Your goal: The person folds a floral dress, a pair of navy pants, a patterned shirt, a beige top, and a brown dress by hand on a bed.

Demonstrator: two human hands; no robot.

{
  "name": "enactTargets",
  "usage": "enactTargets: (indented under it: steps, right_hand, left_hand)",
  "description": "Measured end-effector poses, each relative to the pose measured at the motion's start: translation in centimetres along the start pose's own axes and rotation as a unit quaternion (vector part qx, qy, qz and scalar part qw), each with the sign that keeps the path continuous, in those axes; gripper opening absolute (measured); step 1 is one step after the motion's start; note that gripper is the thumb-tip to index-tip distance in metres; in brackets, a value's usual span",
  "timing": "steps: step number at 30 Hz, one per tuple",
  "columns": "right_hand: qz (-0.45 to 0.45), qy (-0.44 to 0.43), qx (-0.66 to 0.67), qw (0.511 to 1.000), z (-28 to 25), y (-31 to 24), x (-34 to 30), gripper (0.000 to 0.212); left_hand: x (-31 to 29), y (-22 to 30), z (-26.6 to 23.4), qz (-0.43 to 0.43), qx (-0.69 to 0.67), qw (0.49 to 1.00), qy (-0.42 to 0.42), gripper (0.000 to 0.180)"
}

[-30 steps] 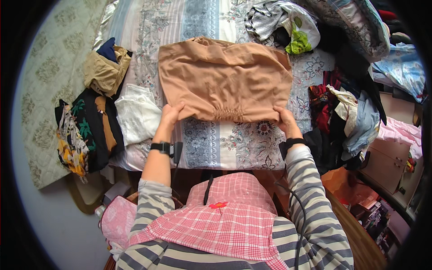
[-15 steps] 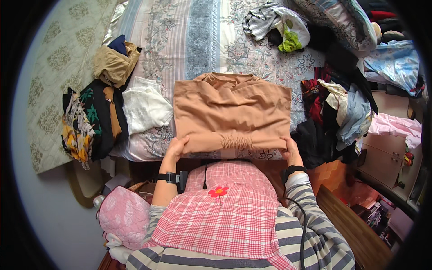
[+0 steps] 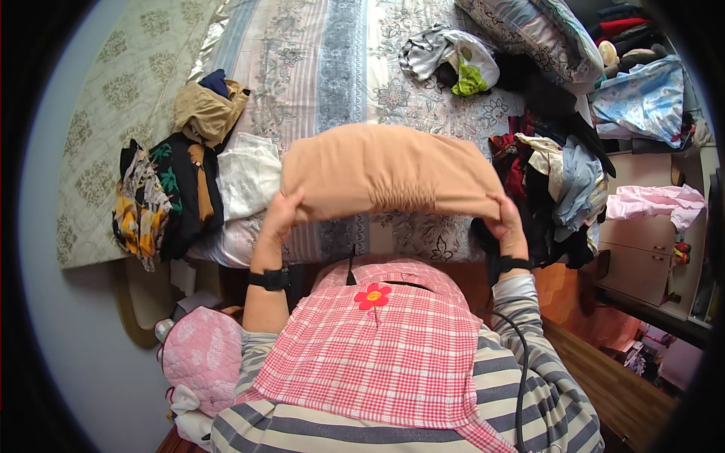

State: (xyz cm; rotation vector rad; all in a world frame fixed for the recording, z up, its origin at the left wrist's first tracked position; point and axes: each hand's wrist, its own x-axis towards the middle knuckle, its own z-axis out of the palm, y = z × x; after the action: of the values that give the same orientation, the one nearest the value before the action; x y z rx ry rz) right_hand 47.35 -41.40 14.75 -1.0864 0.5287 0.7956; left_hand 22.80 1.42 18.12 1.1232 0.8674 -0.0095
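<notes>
Both my hands hold a tan garment (image 3: 385, 167) with a gathered, elastic-looking section at the middle of its near edge. My left hand (image 3: 282, 214) is closed on its near left corner. Its near right corner is pinched in my right hand (image 3: 504, 217). The cloth is raised above the bed and bows away from me, its far side curving down. What kind of garment it is, I cannot tell for sure. A folded white garment (image 3: 248, 177) lies just left of it on the patterned bedspread (image 3: 343, 68).
Dark and tan clothes (image 3: 208, 109) are piled at the left, beside a yellow-and-black patterned garment (image 3: 142, 208). Mixed clothes (image 3: 578, 181) form a heap on the right. Farther back lie a grey-and-white bundle (image 3: 445, 57) and a pillow (image 3: 532, 34). A cabinet (image 3: 634, 257) stands at the right.
My hands have lifted the tan garment's near edge up off the bed and drawn it taut. The far part, flat on the bedspread before, now hangs out of sight behind the raised cloth.
</notes>
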Motion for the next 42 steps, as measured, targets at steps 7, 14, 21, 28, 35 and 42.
enactTargets:
  steps: [7,14,21,28,35,42]
  right_hand:
    - [0.144,0.153,-0.038,0.977,-7.3,8.3,1.4,0.028]
    - [-0.155,0.088,-0.341,0.923,3.6,6.7,2.9,0.027]
    - [-0.24,-0.245,-0.648,0.681,22.3,14.1,-4.2,0.025]
    - [-0.165,-0.43,-0.653,0.601,21.6,17.9,-3.9,0.037]
    - [-0.05,-0.13,-0.372,0.918,14.9,15.8,1.1,0.033]
    - [0.375,-0.109,-0.09,0.916,11.2,17.2,1.6,0.095]
  left_hand:
    - [0.8,-14.7,-2.5,-0.117,0.208,0.97,0.054,0.03]
    - [-0.6,-10.8,0.2,-0.105,0.094,0.989,0.04,0.024]
    - [-2.8,-5.3,4.1,-0.124,-0.095,0.985,-0.077,0.02]
    - [-1.9,-6.6,3.4,-0.206,-0.282,0.931,-0.107,0.015]
    - [-1.5,-6.9,3.3,-0.163,-0.248,0.954,-0.033,0.021]
    - [-1.7,-1.2,5.6,-0.136,-0.369,0.916,-0.085,0.025]
